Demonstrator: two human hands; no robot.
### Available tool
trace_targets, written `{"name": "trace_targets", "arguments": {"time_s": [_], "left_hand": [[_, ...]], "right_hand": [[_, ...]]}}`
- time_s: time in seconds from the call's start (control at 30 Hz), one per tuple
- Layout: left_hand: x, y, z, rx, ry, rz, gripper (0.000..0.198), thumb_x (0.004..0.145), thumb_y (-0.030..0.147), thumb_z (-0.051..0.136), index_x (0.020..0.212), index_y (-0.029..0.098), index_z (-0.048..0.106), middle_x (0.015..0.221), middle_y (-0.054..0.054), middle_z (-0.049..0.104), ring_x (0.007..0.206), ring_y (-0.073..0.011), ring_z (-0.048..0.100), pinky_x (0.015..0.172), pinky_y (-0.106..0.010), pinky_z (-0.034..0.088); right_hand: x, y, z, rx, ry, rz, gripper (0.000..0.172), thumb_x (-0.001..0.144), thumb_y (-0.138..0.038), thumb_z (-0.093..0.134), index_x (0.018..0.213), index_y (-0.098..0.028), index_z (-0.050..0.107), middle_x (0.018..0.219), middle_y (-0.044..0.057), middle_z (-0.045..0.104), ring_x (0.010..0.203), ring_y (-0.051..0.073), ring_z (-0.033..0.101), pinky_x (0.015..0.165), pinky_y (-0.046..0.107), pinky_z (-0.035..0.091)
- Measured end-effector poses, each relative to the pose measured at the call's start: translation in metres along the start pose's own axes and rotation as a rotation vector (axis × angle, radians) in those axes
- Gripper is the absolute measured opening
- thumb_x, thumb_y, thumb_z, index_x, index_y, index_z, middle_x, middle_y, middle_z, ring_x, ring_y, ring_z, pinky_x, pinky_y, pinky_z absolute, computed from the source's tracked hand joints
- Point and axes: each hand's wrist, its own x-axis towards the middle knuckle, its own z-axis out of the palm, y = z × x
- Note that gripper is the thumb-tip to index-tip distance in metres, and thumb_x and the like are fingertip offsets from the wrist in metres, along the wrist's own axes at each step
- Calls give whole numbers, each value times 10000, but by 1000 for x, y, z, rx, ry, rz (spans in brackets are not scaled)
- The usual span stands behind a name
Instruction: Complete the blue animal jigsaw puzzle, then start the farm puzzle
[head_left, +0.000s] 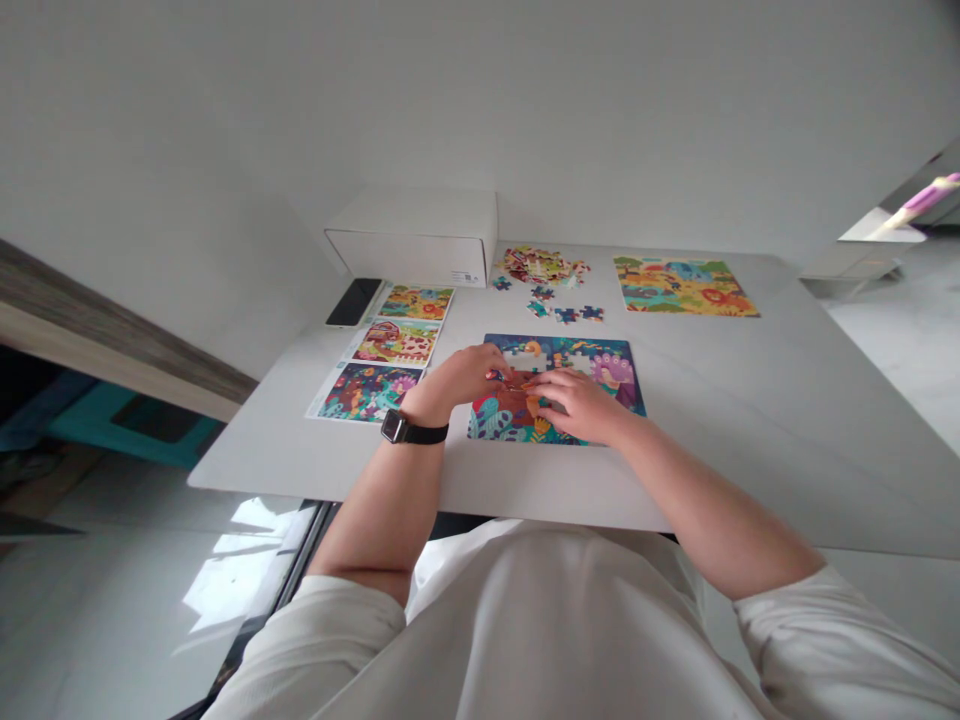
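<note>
A head-worn camera looked forward and steeply down from above the person's chest (510,630), facing across the table (750,430) from its near edge, close enough that the left hand (450,375) and right hand (577,405) sat mid-frame, with the wall (480,100) rising beyond across the top.

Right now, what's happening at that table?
A person's left hand and right hand meet over a part-built jigsaw puzzle, which has gaps near its top edge; whether they hold a piece is hard to tell. A loose pile of pieces lies beyond it, near a finished puzzle and three picture cards on a white table.
</note>
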Motion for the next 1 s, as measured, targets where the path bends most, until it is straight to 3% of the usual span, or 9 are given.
{"name": "trace_targets", "arguments": {"time_s": [0.27, 0.43, 0.57, 0.8, 1.0], "left_hand": [[1, 5, 2, 5, 10, -32, 200, 922, 193, 712, 1070, 259, 830, 1160, -67, 758, 1104, -228, 723, 1029, -326, 560], [3, 4, 4, 28, 26, -63, 196, 917, 200, 709, 1053, 253, 838, 1145, -71, 755, 1086, -229, 725, 1023, -327, 569], [3, 6, 4, 46, 21, -75, 203, 931, 209, 707, 1093, 241, 826, 1172, -83, 751, 1113, -244, 720, 1046, -347, 561], [0, 11, 3, 146, 44, -315, 526, 839, 380, 894, 1308, 232, 710, 1372, -158, 687, 1264, -357, 666, 1138, -495, 523], [-1, 4, 4, 112, 5, -302, 430, 900, 373, 829, 1295, 274, 692, 1401, -135, 668, 1331, -346, 638, 1161, -501, 506]], "right_hand": [[8, -8, 13, 10, -20, -37, 512, 999, -275, 750, 1506, -279, 680, 1580, 130, 649, 1477, 329, 589, 1268, 604, 454], [10, -6, 22, -28, -27, -45, 504, 1002, -311, 763, 1488, -198, 696, 1584, 186, 642, 1505, 359, 559, 1273, 627, 436], [10, -6, 24, -46, -37, -12, 521, 997, -330, 777, 1501, -226, 693, 1584, 173, 646, 1511, 372, 548, 1269, 647, 427], [8, -11, 23, -30, -15, 7, 520, 999, -334, 778, 1498, -219, 689, 1573, 181, 645, 1479, 363, 585, 1261, 610, 459], [7, -15, 23, -43, 8, 16, 532, 960, -298, 819, 1475, -234, 700, 1574, 196, 625, 1454, 370, 598, 1236, 622, 481]]}}
